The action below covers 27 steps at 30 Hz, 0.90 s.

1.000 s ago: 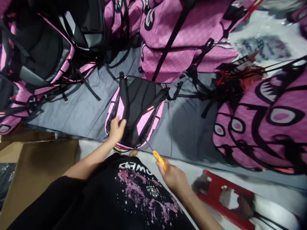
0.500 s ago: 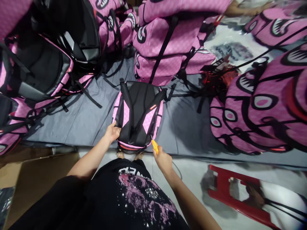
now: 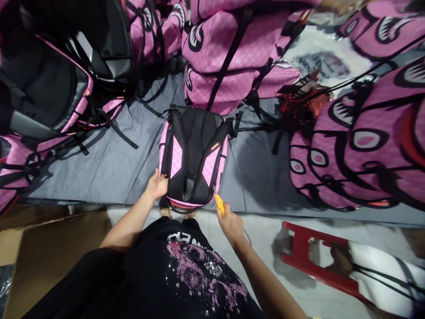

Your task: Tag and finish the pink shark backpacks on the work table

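Note:
A black and pink backpack [image 3: 195, 133] lies on the grey cloth with its back panel and shoulder straps facing up. At its lower left side my left hand [image 3: 157, 184] holds the edge, thumb up and fingers curled against the fabric, partly hidden. My right hand [image 3: 230, 222] is closed round a yellow-handled soldering iron [image 3: 219, 204] with a thin metal tip. That tip points at the backpack's lower right side, close to the strap end; whether it touches cannot be made out. A thin cord curves by my right wrist.
Stacked pink backpacks [image 3: 226, 48] stand behind, with more at the left [image 3: 43, 88] and right [image 3: 335, 150]. Red tags [image 3: 305, 99] lie near a clear plastic bag [image 3: 322, 57]. A red stool [image 3: 312, 261] and a cardboard box [image 3: 59, 261] stand on the floor. Another person's hand shows at top right.
The view has shifted slightly. The backpack sits a little further right in the picture, and both hands keep their holds. The iron's tip stays by the lower right side.

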Motion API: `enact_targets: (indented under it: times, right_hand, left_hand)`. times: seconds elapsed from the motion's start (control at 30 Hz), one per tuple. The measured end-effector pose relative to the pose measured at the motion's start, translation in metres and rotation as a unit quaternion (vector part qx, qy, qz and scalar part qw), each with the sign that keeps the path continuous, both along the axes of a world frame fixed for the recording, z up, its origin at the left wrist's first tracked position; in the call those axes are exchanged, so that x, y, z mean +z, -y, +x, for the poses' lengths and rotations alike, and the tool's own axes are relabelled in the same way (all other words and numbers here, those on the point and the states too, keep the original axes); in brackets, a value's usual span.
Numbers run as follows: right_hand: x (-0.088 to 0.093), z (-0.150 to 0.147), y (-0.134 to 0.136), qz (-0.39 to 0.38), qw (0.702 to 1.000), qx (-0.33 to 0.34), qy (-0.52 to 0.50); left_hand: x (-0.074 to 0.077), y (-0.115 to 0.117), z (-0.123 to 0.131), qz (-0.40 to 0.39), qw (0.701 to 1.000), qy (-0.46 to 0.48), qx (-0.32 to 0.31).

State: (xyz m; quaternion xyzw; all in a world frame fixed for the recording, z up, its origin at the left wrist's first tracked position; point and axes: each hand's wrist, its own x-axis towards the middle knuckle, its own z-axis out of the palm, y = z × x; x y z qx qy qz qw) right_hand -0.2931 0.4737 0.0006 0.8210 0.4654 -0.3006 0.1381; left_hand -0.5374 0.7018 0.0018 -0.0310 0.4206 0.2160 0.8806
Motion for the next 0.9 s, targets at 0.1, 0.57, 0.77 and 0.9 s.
enact_targets:
  times: [0.1,0.57,0.77,0.9]
  right_hand:
    - [0.007,0.004,0.009,-0.007,1.000,0.002,0.007]
    - [0.029,-0.012,0.033,-0.070,0.994,-0.080,-0.033]
    - [0.035,-0.018,0.032,-0.048,0.990,-0.123,-0.051]
    - [0.036,-0.019,0.026,-0.034,0.989,-0.136,-0.043]
  left_hand:
    - [-0.003,-0.001,0.001,-0.009,1.000,0.001,0.001]
    - [0.004,0.004,-0.009,-0.009,0.999,0.026,-0.027]
    - [-0.001,0.001,-0.009,-0.026,0.999,0.037,-0.022]
    - [-0.004,0.003,-0.005,-0.045,0.996,0.069,-0.024]
